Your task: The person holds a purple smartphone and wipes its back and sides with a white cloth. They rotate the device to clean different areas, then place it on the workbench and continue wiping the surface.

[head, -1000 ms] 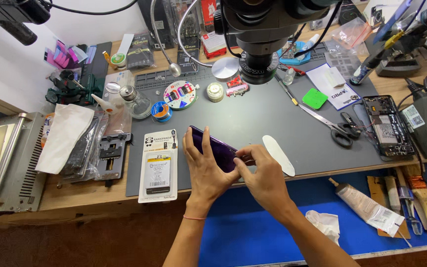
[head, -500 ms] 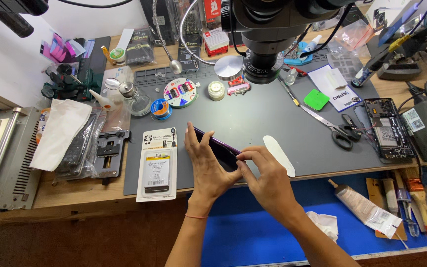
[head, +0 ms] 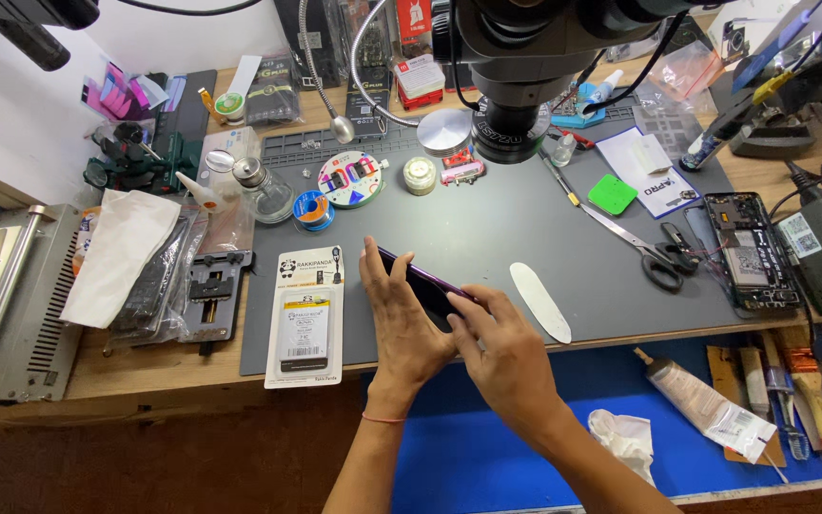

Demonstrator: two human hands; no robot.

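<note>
Head view shows both hands holding a dark purple smartphone (head: 422, 278) over the grey work mat (head: 487, 228). Left hand (head: 401, 319) grips its near side, right hand (head: 506, 352) closes on its lower end, probably with the thumb on the edge. A white pry tool (head: 540, 302) lies just beside, a packaged battery (head: 305, 319) at left.

left hand (head: 401, 314): back up, fingers curled, gripping | right hand (head: 506, 352): fingers bent, pressed alongside

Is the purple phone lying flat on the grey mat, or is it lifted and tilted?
Lifted and tilted: the slim purple phone is held on edge between the left hand and right hand, above the grey work mat.
</note>
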